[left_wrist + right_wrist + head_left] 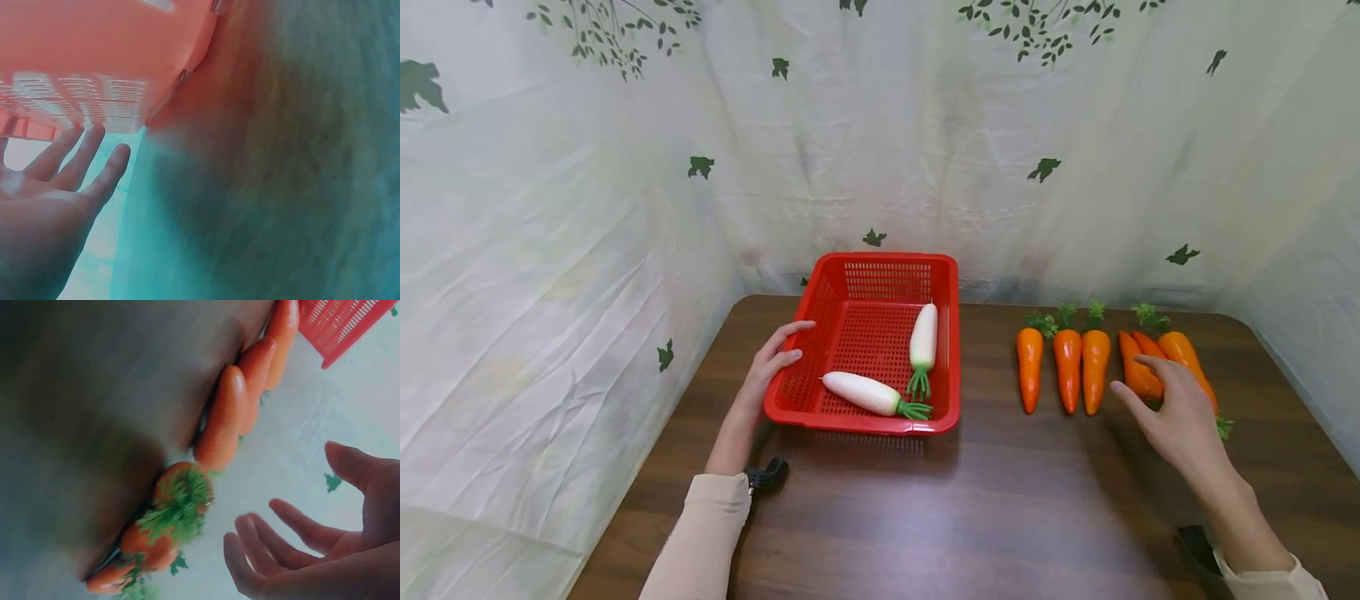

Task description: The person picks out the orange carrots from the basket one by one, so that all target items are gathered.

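Note:
My left hand holds the left rim of a red plastic basket, thumb and forefinger over the rim. In the left wrist view, other fingers reach along the basket's outer wall. Two white radishes with green tops lie inside: one radish across the front, another radish lengthwise at the right. My right hand hovers by the right-hand group of carrots, partly covering them. Its fingers are spread and loosely bent, with nothing between them in the right wrist view.
Left of that group, a carrot, a second carrot and a third carrot lie side by side, leafy tops toward the back. All rest on a dark wooden table. A pale leaf-patterned curtain hangs behind the table and along its sides.

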